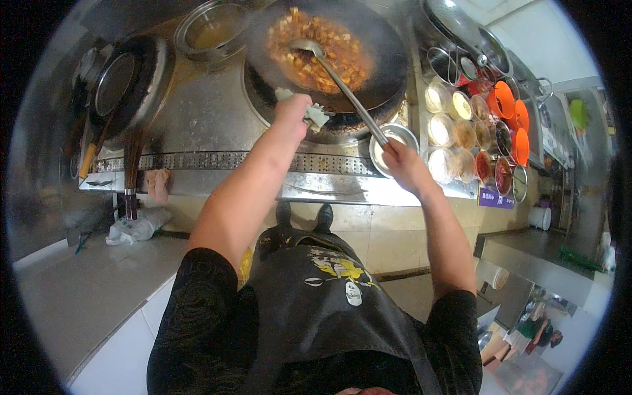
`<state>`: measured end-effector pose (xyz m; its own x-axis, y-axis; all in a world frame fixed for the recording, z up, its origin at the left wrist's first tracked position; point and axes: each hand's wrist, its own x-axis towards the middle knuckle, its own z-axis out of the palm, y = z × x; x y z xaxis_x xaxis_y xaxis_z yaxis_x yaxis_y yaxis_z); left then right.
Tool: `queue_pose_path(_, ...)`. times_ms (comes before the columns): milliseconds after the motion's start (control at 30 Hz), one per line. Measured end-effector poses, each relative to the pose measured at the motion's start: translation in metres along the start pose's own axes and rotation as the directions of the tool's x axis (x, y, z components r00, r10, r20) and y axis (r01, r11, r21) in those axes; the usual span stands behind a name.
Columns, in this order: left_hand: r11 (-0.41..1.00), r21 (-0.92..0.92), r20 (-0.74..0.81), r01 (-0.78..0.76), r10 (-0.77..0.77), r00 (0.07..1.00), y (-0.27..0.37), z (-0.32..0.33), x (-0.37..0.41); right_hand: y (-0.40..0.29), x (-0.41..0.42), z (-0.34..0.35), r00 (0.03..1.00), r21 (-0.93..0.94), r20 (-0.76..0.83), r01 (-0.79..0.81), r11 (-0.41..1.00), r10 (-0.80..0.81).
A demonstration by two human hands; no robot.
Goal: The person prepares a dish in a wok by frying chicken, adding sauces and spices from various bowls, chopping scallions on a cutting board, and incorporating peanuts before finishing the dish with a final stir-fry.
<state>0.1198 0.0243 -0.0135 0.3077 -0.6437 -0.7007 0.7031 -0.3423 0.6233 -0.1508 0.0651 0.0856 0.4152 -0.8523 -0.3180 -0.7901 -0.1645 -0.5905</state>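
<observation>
A large dark wok (390, 59) sits on the range with reddish-brown diced food (340, 66) in it, and steam hangs over it. My left hand (292, 114) grips a pale folded cloth (316, 117) at the wok's near edge; whatever part of the wok lies under the cloth is hidden. In my right hand (406, 165) is the shaft of a long metal ladle (348, 94). Its bowl rests among the food near the middle of the wok. Just beyond my right hand, partly covered by the shaft, stands a metal bowl (409, 134) with whitish contents.
Tubs of seasonings (464, 134) and orange containers (502, 98) crowd the right side. A metal pot of liquid (210, 34) stands at back left. Farther left are another wok (148, 84) and a bamboo brush (132, 163). At lower right, another person (542, 332) appears in the distance.
</observation>
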Motion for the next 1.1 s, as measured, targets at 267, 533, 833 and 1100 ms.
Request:
queue_pose_path(267, 0.996, -0.015, 0.112, -0.083, 0.085, 0.99, 0.004, 0.002, -0.092, 0.022, -0.146, -0.109, 0.977, 0.193, 0.144, -0.184, 0.964, 0.158)
queue_pose_path(533, 0.989, 0.037, 0.095, -0.146, 0.142, 0.985, -0.023, 0.007, -0.105, 0.025, -0.114, -0.117, 0.973, -0.089, 0.177, -0.133, 0.987, 0.147)
queue_pose_path(833, 0.96, -0.033, 0.059, -0.28, 0.281, 0.958, -0.055, -0.026, -0.153, 0.044, -0.088, -0.035, 0.949, -0.389, -0.31, -0.063, 0.919, -0.066)
queue_pose_path(1100, 0.969, 0.047, 0.057, -0.242, 0.24, 0.969, -0.008, 0.005, -0.062, 0.017, -0.145, -0.125, 0.96, -0.59, -0.277, -0.132, 0.797, -0.046)
